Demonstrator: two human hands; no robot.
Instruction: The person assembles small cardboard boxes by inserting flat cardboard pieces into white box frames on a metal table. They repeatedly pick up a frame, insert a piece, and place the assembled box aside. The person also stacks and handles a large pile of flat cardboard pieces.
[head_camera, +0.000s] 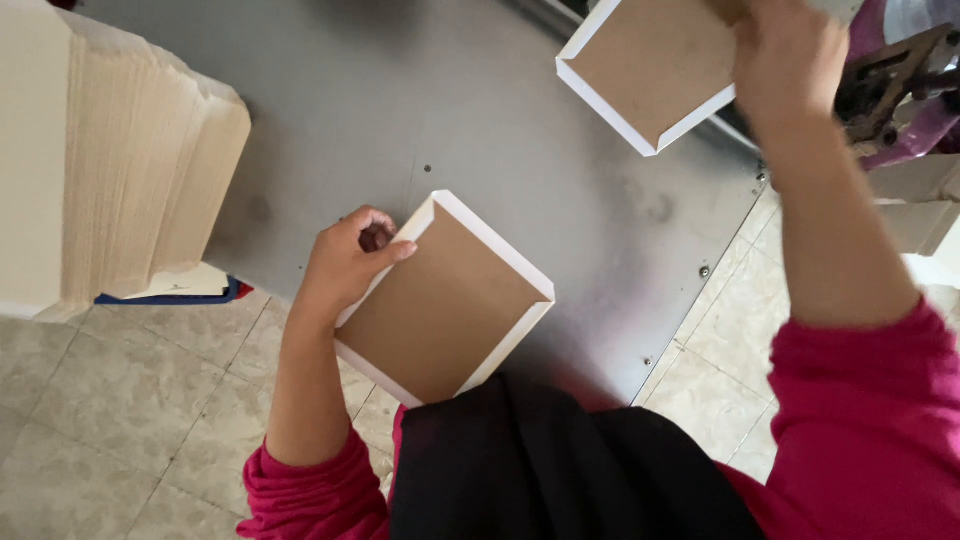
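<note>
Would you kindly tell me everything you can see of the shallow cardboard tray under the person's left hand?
The shallow square tray of brown cardboard with white folded-up walls lies open side up on the grey metal table, turned diamond-wise, its near corner over the table edge by the person's dark apron. Its brown floor is bare. The left hand pinches its left wall, thumb inside. The right hand holds a second, similar tray apart from it.

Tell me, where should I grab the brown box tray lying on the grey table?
Pinch the box tray by its raised white left wall, coming from the left as the left hand does. That thin upright rim suits a thumb-and-finger pinch; the flat brown base offers nothing.
</note>
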